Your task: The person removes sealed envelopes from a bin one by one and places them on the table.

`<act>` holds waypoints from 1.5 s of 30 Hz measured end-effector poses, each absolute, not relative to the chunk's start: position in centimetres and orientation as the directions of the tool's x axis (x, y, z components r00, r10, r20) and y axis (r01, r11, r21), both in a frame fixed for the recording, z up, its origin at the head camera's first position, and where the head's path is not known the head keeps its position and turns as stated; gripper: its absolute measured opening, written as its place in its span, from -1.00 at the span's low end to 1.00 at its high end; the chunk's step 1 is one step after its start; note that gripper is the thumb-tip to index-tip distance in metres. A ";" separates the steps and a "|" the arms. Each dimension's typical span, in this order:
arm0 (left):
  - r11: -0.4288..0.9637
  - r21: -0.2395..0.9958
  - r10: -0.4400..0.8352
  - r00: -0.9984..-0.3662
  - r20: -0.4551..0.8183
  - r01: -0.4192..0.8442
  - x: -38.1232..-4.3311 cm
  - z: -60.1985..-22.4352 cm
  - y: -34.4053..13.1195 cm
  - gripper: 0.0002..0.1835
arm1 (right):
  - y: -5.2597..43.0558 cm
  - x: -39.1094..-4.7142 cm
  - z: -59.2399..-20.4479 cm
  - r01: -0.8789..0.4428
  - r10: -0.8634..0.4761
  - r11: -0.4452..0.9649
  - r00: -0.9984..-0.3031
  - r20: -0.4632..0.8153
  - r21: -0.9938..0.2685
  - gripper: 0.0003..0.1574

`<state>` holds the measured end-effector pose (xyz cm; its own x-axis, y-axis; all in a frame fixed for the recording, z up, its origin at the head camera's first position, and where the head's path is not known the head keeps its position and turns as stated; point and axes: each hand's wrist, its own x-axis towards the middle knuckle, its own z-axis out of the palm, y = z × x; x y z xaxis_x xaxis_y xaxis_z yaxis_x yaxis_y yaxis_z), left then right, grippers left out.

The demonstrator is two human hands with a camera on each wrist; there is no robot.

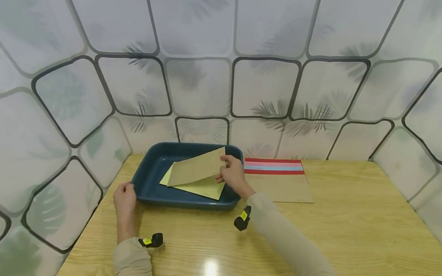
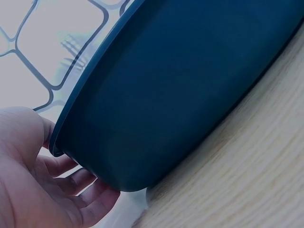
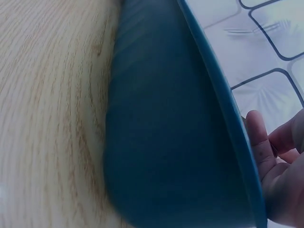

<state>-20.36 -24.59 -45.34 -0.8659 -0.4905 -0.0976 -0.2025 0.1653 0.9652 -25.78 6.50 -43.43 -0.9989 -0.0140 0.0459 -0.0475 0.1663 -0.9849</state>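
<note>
A dark blue tray (image 1: 194,203) with raised sides stands on the wooden table. My left hand (image 1: 125,200) grips its left end, thumb at the rim and fingers under the outer wall in the left wrist view. Over the tray's right side, my right hand (image 1: 232,171) pinches the right edge of a tan envelope (image 1: 196,167), which lies tilted above a pale yellow paper (image 1: 203,188) inside the tray. In the right wrist view the tray wall (image 3: 166,123) hides most of what the right fingers hold.
Right of the tray lies a larger tan envelope (image 1: 286,189) with red, pink and light blue bands (image 1: 273,165) along its top. A patterned curtain (image 1: 202,88) closes off the table's back and sides. The wooden table (image 1: 350,223) extends to the right.
</note>
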 end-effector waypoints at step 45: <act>0.189 0.958 -0.528 -0.845 -0.088 -0.217 -21.0 -45.9 -24.6 -0.47 | 22.5 -21.9 -43.4 -0.038 0.159 -0.374 -0.987 -0.024 -0.926 -0.27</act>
<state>-21.04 -24.60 -45.88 -0.8448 -0.5278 -0.0876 -0.2175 0.1892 0.9575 -21.90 22.50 -43.41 -0.9870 0.1588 -0.0235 -0.0382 -0.3744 -0.9265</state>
